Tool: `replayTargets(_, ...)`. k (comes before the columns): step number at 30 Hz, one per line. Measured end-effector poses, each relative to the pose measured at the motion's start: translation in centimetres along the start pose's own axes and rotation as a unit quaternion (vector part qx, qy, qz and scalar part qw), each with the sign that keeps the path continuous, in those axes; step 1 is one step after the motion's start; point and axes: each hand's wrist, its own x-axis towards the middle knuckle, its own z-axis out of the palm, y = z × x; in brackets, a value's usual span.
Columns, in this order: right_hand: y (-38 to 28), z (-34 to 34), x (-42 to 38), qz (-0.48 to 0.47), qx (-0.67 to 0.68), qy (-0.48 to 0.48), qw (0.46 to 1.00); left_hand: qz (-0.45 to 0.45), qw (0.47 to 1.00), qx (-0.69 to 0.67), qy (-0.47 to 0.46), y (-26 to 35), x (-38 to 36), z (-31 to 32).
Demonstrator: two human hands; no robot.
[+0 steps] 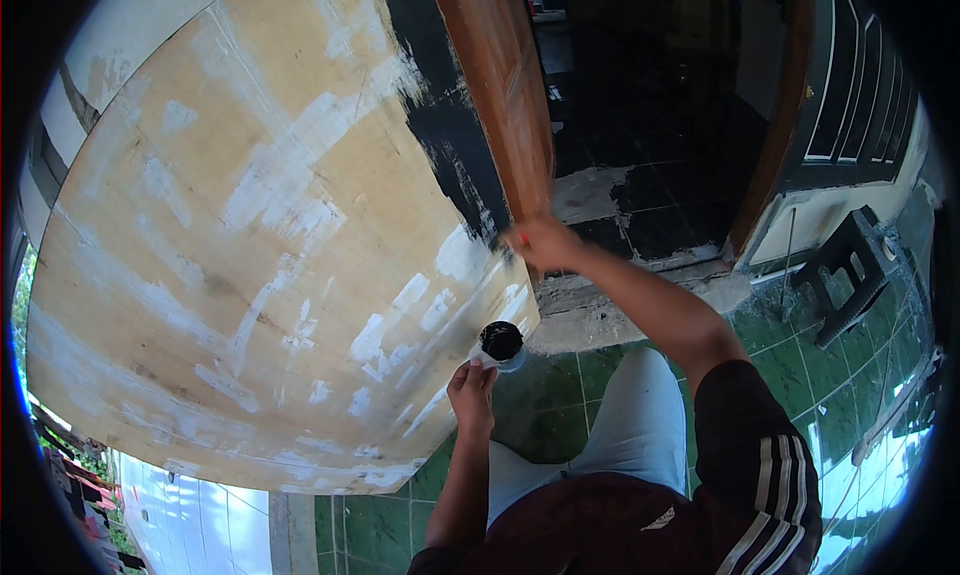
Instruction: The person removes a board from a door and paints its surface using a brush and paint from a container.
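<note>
My left hand (473, 395) grips a small cup (501, 343) of black paint by its rim, low in front of the board. The wooden board (300, 195) carries white patches and a band of black paint (440, 125) down its right edge. At the lower end of that band is my right hand (545, 243), its fingers closed and blurred by motion. Something small and red shows at those fingers. What my right hand holds is hidden or too smeared to make out.
A brown wooden door frame (510, 105) borders the board, beside a dark doorway with a broken threshold (640, 300). On the green tiled floor (555, 415) at the right, a dark plastic stool (850, 275) lies near a wall with a barred window (855, 85).
</note>
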Motion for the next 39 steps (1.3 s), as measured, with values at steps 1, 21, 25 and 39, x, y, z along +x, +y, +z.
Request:
replayTargets(1, -2.1, -2.8, 2.6, 0.017, 0.019, 0.031, 0.999, 0.001, 1.0, 0.0, 0.0, -0.1, -0.1, -0.2)
replayTargets(21, -5.7, -5.5, 4.3, -0.011, 0.04, 0.043, 0.998, -0.007, 1.0, 0.003, -0.003, -0.1, 0.0, -1.0)
replayTargets(25, -11.9, -14.9, 10.2, -0.073, 0.103, 0.287, 0.95, -0.002, 1.0, 0.001, -0.006, -0.8, 0.4, -1.0)
replayTargets(39, -4.3, -0.6, -0.7, -0.03, -0.001, -0.071, 0.997, -0.011, 1.0, 0.008, -0.007, -0.6, -0.3, -1.5)
